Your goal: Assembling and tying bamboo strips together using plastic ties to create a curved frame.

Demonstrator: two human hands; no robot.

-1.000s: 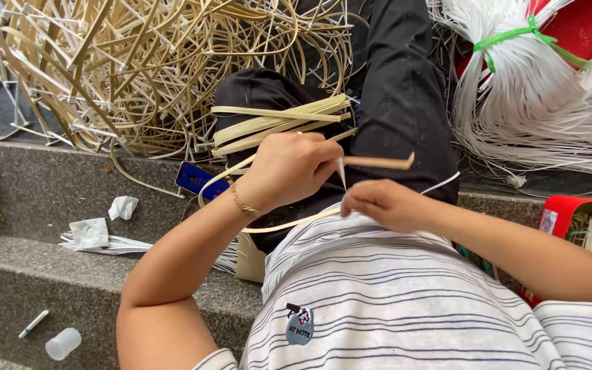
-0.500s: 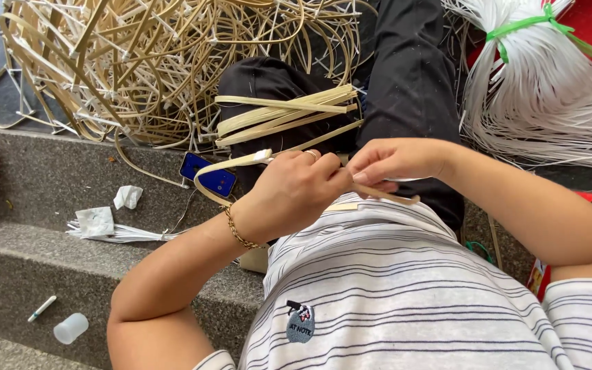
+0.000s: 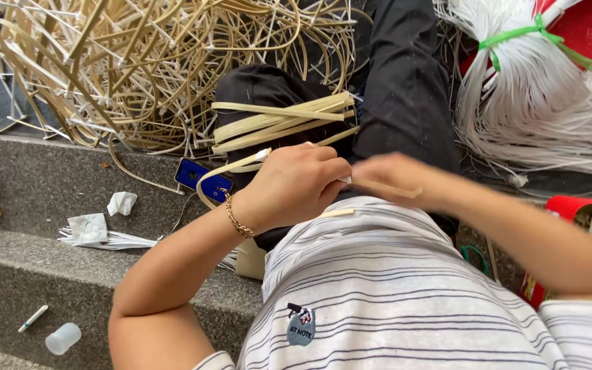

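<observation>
Just above the striped shirt (image 3: 405,294), the left hand (image 3: 294,186) is curled shut, pinching a curved bamboo strip (image 3: 224,173) over the lap; the right hand (image 3: 393,179) (blurred) grips a short strip (image 3: 386,188) — both meet fingertip to fingertip. Beyond lie loose strips on the knee (image 3: 279,120), then the tangled strip pile (image 3: 152,62) and a white bundle (image 3: 536,96).

My left hand (image 3: 294,183) curled closed in front of my chest, wrist bent, forearm angled up, my right hand (image 3: 397,179) meeting it fingertip to fingertip, blurred, apparently pinching shut
</observation>
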